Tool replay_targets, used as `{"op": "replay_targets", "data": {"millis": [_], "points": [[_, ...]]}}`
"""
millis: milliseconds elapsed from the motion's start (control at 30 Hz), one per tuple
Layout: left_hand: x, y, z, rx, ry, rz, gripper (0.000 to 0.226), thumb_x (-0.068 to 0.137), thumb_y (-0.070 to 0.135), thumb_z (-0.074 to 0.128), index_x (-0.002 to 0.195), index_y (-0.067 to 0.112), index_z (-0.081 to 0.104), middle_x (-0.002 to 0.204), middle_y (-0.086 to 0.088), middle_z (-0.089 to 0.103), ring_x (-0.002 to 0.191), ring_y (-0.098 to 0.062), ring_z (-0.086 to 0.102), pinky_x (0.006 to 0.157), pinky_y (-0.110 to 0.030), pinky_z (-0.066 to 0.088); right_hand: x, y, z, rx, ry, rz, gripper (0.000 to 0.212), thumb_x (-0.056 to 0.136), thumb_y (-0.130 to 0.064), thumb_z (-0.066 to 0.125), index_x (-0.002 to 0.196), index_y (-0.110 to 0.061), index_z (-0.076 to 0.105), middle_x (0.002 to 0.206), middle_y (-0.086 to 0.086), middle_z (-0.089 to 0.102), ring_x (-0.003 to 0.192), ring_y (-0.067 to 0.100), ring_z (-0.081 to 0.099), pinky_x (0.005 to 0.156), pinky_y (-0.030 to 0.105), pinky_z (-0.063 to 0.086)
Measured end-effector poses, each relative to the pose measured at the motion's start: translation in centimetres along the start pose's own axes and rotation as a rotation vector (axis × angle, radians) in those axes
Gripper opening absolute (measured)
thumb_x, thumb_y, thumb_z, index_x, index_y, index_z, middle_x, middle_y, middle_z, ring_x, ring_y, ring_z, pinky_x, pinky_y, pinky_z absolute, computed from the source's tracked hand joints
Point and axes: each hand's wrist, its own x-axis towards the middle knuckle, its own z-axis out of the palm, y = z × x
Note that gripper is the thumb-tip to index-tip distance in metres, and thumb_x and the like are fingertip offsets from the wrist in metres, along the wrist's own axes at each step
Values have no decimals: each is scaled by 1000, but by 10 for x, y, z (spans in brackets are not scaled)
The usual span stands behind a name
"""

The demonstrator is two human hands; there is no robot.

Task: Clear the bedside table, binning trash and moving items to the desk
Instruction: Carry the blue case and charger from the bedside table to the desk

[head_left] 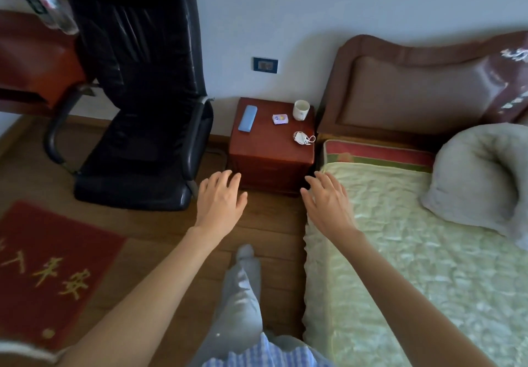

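Red-brown wood was all the bedside table (268, 155) showed me from above, and nothing had been taken off it yet. Taking its top as a clock face with the wall at twelve, a blue case (247, 118) lay at ten, a white cup (301, 110) stood upright at one, a small pale packet (279, 118) sat just left of the cup, and a crumpled white face mask (303, 138) lay at four near the bed-side edge. My left hand (221, 203) and right hand (328, 203) both hung short of the table's front, fingers loosely spread, holding nothing. I judged the mask to be the trash and the nearest thing for my right hand, so I meant to pinch its body, not a loop, lest it swing into the cup. The desk (34, 63) waited well off at ten o'clock, past the black chair (143, 95); I could see no bin.
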Motion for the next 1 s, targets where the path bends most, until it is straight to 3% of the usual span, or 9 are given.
{"op": "replay_targets", "data": {"millis": [233, 433, 533, 667, 1000], "points": [[152, -37, 22, -20, -27, -9, 47, 92, 35, 51, 132, 10, 50, 132, -12, 54, 123, -28, 49, 102, -44, 40, 147, -1, 15, -1, 54, -17, 37, 96, -31, 46, 124, -10, 59, 134, 10, 55, 133, 31, 40, 106, 45, 34], [246, -45, 37, -1, -63, 26, 46, 91, 34, 52, 131, 10, 50, 131, -13, 55, 122, -28, 50, 100, -43, 41, 237, 5, 24, -10, 114, 7, 29, 89, -22, 58, 112, -6, 65, 121, 14, 63, 120, 36, 53, 95, 46, 45], [288, -42, 52, -25, -85, 20, 45, 91, 33, 53, 128, 9, 52, 128, -13, 57, 120, -28, 51, 98, -43, 42, 278, 19, 34, 3, 72, 36, 30, 89, -21, 59, 115, -6, 65, 122, 14, 63, 124, 37, 51, 98, 48, 42], [342, -42, 81, -32, -111, -14, 44, 89, 33, 53, 126, 8, 53, 125, -14, 58, 116, -29, 53, 95, -44, 44, 335, 42, 55, 33, 7, 45, 34, 93, -26, 54, 121, -8, 62, 130, 13, 59, 131, 34, 45, 104, 48, 37], [449, -42, 179, -3, -245, -99, 48, 91, 39, 48, 131, 12, 49, 130, -11, 54, 121, -26, 49, 98, -40, 42, 459, 102, 134, 98, -79, 46, 48, 89, -35, 38, 114, -6, 66, 122, 16, 63, 122, 37, 52, 96, 51, 45]]}}
